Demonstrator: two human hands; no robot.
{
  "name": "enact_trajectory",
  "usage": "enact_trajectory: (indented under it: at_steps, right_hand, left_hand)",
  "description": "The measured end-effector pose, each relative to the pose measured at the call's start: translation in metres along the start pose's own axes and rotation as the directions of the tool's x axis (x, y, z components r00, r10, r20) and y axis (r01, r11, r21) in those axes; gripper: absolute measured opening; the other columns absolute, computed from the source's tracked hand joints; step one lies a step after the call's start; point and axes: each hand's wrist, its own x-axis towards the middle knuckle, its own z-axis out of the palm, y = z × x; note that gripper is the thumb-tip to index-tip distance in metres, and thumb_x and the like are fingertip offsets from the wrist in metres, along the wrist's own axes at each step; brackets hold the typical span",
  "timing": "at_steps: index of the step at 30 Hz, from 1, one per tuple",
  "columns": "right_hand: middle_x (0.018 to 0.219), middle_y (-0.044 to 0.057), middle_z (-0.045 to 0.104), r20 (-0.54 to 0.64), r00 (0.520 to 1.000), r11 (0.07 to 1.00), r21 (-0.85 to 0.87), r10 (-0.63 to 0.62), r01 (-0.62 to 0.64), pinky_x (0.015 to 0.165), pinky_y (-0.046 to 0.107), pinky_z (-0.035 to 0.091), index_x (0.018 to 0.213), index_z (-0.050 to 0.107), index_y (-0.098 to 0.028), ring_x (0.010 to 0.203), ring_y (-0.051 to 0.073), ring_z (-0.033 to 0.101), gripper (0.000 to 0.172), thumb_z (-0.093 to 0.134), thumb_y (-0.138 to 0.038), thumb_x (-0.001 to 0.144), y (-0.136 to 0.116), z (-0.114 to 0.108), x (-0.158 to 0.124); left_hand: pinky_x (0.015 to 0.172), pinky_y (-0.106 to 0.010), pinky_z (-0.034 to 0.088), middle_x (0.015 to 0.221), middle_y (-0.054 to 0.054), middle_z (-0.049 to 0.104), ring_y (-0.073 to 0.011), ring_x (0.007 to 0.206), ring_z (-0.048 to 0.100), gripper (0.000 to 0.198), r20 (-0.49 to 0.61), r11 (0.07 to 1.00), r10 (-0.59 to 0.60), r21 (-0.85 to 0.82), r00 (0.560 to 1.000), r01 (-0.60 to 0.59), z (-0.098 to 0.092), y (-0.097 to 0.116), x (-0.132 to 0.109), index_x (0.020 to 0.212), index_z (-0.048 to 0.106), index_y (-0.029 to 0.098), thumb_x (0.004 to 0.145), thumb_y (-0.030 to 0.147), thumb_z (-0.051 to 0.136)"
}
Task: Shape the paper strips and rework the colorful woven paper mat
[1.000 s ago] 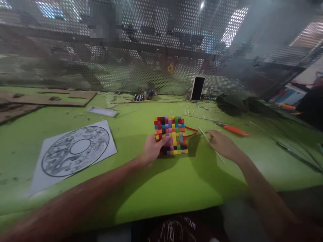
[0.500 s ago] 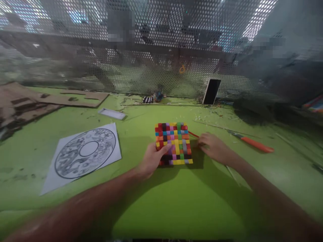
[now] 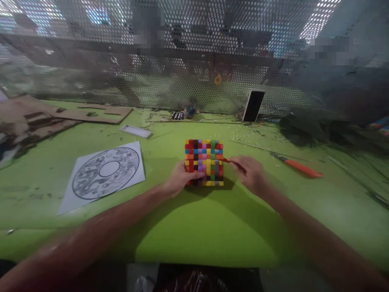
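Observation:
A small woven mat of many-coloured strips [image 3: 204,160] lies on the green table [image 3: 197,227] in front of me. My left hand [image 3: 180,180] grips its near left corner, thumb on top. My right hand [image 3: 251,172] is closed in a pinch on a loose red strip [image 3: 234,162] that sticks out of the mat's right edge.
A printed sheet with a round black-and-white pattern [image 3: 105,172] lies to the left. An orange-handled knife [image 3: 299,167] lies to the right. A dark phone [image 3: 253,106] leans on the perforated metal screen at the back. Cardboard pieces [image 3: 91,113] lie far left. Dark cloth [image 3: 306,127] sits back right.
My right hand left a thin pale stick on the table, moved left to the mat's right edge and took hold of the red strip. My left hand stayed on the mat.

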Motion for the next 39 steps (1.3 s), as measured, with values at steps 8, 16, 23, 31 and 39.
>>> enact_trajectory:
  at_steps: [8, 16, 23, 31, 39]
  right_hand:
    - [0.095, 0.008, 0.076, -0.05, 0.995, 0.991, 0.107, 0.092, -0.086, 0.068, 0.032, 0.052, 0.108, 0.07, -0.023, 0.07, 0.019, 0.065, 0.026, 0.048, -0.035, 0.101, -0.004, 0.003, 0.005]
    - [0.093, 0.008, 0.075, -0.251, 0.961, 0.972, 0.228, 0.118, -0.06, 0.094, 0.048, 0.051, 0.087, 0.07, -0.024, 0.095, 0.027, 0.068, 0.014, 0.057, -0.029, 0.092, 0.021, -0.006, 0.012]
    - [0.073, 0.006, 0.072, 0.067, 0.955, 0.875, 0.386, 0.288, -0.291, 0.077, 0.044, 0.06, 0.071, 0.066, -0.024, 0.074, 0.024, 0.069, 0.017, 0.057, -0.031, 0.084, 0.053, -0.012, 0.014]
    - [0.088, 0.008, 0.077, 0.173, 0.957, 0.973, -0.05, 0.232, -0.227, 0.085, 0.045, 0.055, 0.104, 0.075, -0.02, 0.08, 0.025, 0.072, 0.027, 0.058, -0.013, 0.085, 0.05, -0.015, 0.016]
    - [0.116, 0.01, 0.075, 0.274, 0.949, 0.975, -0.199, 0.154, -0.101, 0.083, 0.04, 0.054, 0.121, 0.072, -0.02, 0.096, 0.025, 0.071, 0.043, 0.049, -0.006, 0.088, 0.03, -0.011, 0.015]
  left_hand:
    - [0.086, -0.033, 0.062, 0.101, -0.01, 0.079, -0.0171, 0.081, 0.075, 0.044, -0.036, 0.99, 0.083, -0.109, 0.996, -0.086, 0.008, 0.002, 0.014, 0.098, 0.078, 0.013, 0.06, 0.029, 0.095]
    - [0.097, -0.039, 0.055, 0.1, -0.004, 0.077, -0.0216, 0.097, 0.072, 0.025, 0.062, 0.908, 0.377, 0.171, 0.924, -0.382, 0.0, 0.009, 0.039, 0.087, 0.08, 0.016, 0.069, 0.031, 0.087]
    - [0.113, -0.047, 0.044, 0.129, -0.012, 0.062, -0.027, 0.124, 0.057, 0.012, 0.346, 0.579, 0.436, 0.599, 0.831, -0.553, -0.025, 0.012, 0.041, 0.073, 0.08, 0.022, 0.073, 0.013, 0.072]
    - [0.11, -0.045, 0.047, 0.124, -0.009, 0.065, -0.0245, 0.123, 0.058, 0.043, 0.352, 0.568, 0.415, 0.62, 0.839, -0.541, -0.035, 0.016, 0.038, 0.095, 0.08, 0.023, 0.071, 0.003, 0.051]
    - [0.101, -0.047, 0.049, 0.115, -0.014, 0.067, -0.0294, 0.11, 0.061, 0.027, 0.282, 0.435, 0.431, 0.767, 0.857, -0.471, -0.031, 0.017, 0.035, 0.106, 0.075, 0.018, 0.083, 0.032, 0.071]
